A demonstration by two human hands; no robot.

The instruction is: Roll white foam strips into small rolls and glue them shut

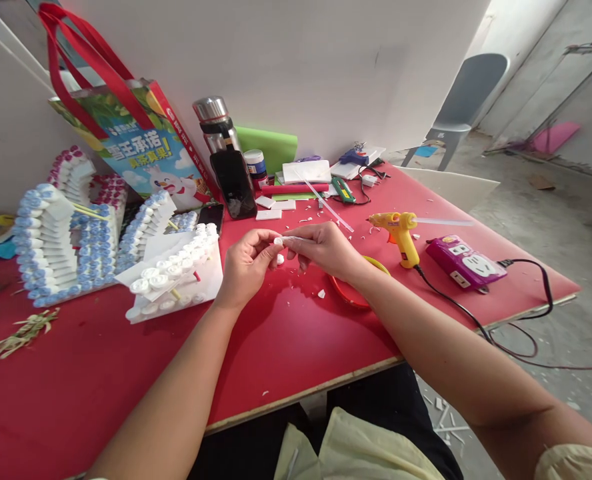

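Between thumb and forefinger, my left hand [249, 263] pinches a small white rolled coil [278, 241]. My right hand [321, 245] closes on the white strip [292, 239] that runs out from the coil toward the right. Just below the fingertips a second small white roll [280, 259] shows. Left of my hands stands a white board structure [171, 273] edged with rows of similar white rolls. Partly behind my right forearm lies a red and yellow ring [353, 300].
A yellow glue gun [400, 233] and a purple power strip [466, 262] with cords lie at right. Blue-and-white roll structures [51, 247] stand at left by a colourful bag [141, 147]. A thermos [216, 123], a phone [233, 183] and white tiles [269, 214] are behind.
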